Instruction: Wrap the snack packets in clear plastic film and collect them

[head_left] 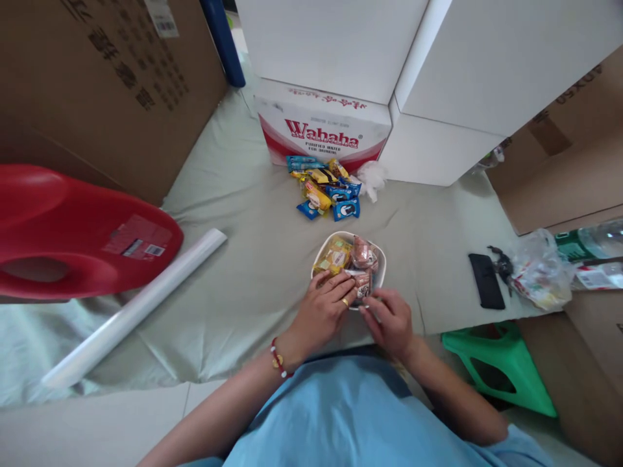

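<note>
A white bowl-like container (383, 267) sits on the cloth close in front of me. Inside lie a yellow snack packet (335, 255) on the left and reddish-brown snack packets (364, 254) on the right. My left hand (327, 299), with a ring and a red bead bracelet, rests over the container's near left side; its fingers stretch out across the packets. At the near right rim is my right hand (389, 319), its fingers bent and thumb brought close to the index finger. What those fingertips hold, if anything, is too small to make out.
Blue and yellow snack packets (327, 188) lie piled before a Wahaha carton (324, 130), beside a crumpled white plastic bag (372, 179). A white roll (141, 301) and red plastic piece (87, 233) are left. A black phone (487, 280) and green stool (506, 366) are right.
</note>
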Motion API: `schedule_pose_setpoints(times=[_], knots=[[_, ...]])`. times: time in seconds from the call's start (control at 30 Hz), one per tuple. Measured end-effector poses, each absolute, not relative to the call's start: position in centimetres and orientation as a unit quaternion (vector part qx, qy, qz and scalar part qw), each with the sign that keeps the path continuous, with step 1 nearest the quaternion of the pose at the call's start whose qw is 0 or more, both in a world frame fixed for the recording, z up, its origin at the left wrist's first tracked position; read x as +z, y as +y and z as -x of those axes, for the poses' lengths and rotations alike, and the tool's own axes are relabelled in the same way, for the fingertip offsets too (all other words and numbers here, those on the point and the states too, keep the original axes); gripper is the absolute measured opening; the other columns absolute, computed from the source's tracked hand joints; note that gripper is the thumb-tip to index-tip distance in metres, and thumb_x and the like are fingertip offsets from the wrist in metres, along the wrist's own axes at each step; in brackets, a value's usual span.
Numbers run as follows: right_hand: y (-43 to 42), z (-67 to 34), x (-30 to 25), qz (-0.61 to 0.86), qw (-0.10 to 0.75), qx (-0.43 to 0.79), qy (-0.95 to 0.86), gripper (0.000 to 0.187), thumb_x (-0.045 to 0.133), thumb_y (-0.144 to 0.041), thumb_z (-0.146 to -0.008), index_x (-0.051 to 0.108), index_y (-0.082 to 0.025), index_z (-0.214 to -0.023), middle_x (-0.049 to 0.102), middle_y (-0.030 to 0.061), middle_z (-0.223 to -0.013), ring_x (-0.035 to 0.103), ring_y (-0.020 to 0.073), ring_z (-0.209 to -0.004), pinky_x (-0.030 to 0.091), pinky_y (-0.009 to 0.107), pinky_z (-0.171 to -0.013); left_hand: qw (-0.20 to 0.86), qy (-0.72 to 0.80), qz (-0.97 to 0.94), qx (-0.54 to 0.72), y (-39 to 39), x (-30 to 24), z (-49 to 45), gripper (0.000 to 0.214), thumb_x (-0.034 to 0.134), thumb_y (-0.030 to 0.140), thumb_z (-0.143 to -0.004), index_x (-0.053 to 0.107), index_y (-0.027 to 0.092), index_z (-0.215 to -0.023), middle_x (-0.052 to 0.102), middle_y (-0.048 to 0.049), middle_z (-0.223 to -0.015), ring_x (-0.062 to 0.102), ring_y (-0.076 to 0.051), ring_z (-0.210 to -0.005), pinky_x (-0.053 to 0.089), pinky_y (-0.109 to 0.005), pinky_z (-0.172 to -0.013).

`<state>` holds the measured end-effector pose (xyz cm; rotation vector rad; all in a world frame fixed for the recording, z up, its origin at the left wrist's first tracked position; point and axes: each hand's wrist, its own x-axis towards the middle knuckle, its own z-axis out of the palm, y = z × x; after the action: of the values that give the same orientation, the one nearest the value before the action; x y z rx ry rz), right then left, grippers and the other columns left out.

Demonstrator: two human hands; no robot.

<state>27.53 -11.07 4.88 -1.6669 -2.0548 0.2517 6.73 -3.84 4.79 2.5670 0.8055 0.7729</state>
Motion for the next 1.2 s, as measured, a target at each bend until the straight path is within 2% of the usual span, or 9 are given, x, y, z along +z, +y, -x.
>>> schedule_pose_setpoints(times=[0.13,0.27,0.43,0.53,0.7,0.97,1.03,1.1,1.2], knots=[[-12.7,-27.0,2.9,0.606,0.176,0.111,-0.768,0.028,0.056,-0.033,-0.102,0.075,-0.036,-0.123,0.074,0.01,-0.121,0.065,0.0314,-0.096,0.059,0.05,-0.085,0.205,0.257,-0.88,0.343,-3.9,5.0,-6.4,0.04,0.052,0.015,-0.102,0.063,0.024,-0.139,0.073,-0.0083,-0.136,0.058,-0.023,-0.138,0.044,-0.049,-0.118],[-12.7,-28.9,2.1,0.617,0.226,0.106,-0.747,0.033,0.048,-0.025,-0.104,0.077,-0.035,-0.116,0.075,0.0081,-0.11,0.066,0.0283,-0.093,0.058,0.045,-0.08,0.173,0.307,-0.833,0.425,-3.8,4.7,-5.0,0.044,0.055,0.011,-0.098,0.061,0.026,-0.138,0.07,-0.0108,-0.134,0.058,-0.025,-0.137,0.053,-0.047,-0.11],[-11.3,-36.7,2.0,0.656,0.276,-0.016,-0.702,0.024,0.056,-0.03,-0.102,0.078,-0.031,-0.112,0.074,0.0079,-0.111,0.067,0.0264,-0.098,0.059,0.044,-0.086,0.109,0.393,-0.811,0.42,-3.0,3.1,-0.8,0.035,0.057,0.009,-0.095,0.066,0.026,-0.125,0.07,-0.0107,-0.122,0.063,-0.028,-0.128,0.055,-0.049,-0.104],[-8.3,-42.9,2.0,0.692,0.274,-0.095,-0.661,0.024,0.059,-0.035,-0.101,0.078,-0.021,-0.104,0.073,0.0126,-0.106,0.065,0.0266,-0.099,0.055,0.042,-0.089,0.073,0.429,-0.806,0.401,-2.8,1.8,1.9,0.03,0.058,0.01,-0.095,0.068,0.025,-0.119,0.07,-0.0111,-0.12,0.064,-0.03,-0.125,0.055,-0.05,-0.102],[-0.3,-50.4,1.7,0.771,0.247,-0.133,-0.572,0.025,0.059,-0.033,-0.095,0.076,-0.016,-0.097,0.07,0.0158,-0.105,0.059,0.0279,-0.102,0.05,0.045,-0.098,0.051,0.473,-0.794,0.377,-3.4,0.8,3.7,0.023,0.059,0.012,-0.095,0.069,0.023,-0.112,0.07,-0.0107,-0.116,0.065,-0.031,-0.12,0.055,-0.05,-0.099],[10.4,-50.4,0.7,0.817,0.222,-0.097,-0.523,0.033,0.06,-0.024,-0.088,0.075,-0.013,-0.114,0.066,0.0194,-0.118,0.057,0.0295,-0.11,0.046,0.044,-0.099,0.08,0.477,-0.794,0.368,-4.4,0.9,2.5,0.021,0.056,0.014,-0.097,0.069,0.023,-0.111,0.07,-0.0103,-0.116,0.064,-0.029,-0.119,0.053,-0.046,-0.1],[10.9,-49.2,0.7,0.819,0.233,-0.102,-0.514,0.04,0.058,-0.021,-0.087,0.072,-0.014,-0.123,0.063,0.0213,-0.129,0.057,0.0306,-0.116,0.047,0.044,-0.1,0.098,0.515,-0.773,0.357,-4.7,0.7,2.4,0.02,0.055,0.021,-0.098,0.069,0.023,-0.112,0.07,-0.0103,-0.113,0.067,-0.027,-0.111,0.055,-0.043,-0.095],[10.5,-47.9,0.9,0.813,0.264,-0.123,-0.504,0.043,0.055,-0.023,-0.089,0.069,-0.015,-0.129,0.058,0.0226,-0.137,0.057,0.0312,-0.122,0.048,0.043,-0.1,0.134,0.569,-0.74,0.332,-4.9,0.3,2.4,0.018,0.054,0.029,-0.099,0.067,0.021,-0.108,0.071,-0.0079,-0.099,0.069,-0.023,-0.087,0.055,-0.036,-0.078],[10.0,-45.8,1.3,0.78,0.3,-0.106,-0.539,0.035,0.048,-0.028,-0.096,0.07,-0.015,-0.121,0.067,0.0192,-0.12,0.063,0.0289,-0.11,0.049,0.041,-0.096,0.202,0.618,-0.708,0.276,-5.1,-0.3,2.4,0.019,0.052,0.035,-0.098,0.063,0.021,-0.094,0.064,-0.0002,-0.071,0.06,-0.018,-0.059,0.046,-0.03,-0.059]])
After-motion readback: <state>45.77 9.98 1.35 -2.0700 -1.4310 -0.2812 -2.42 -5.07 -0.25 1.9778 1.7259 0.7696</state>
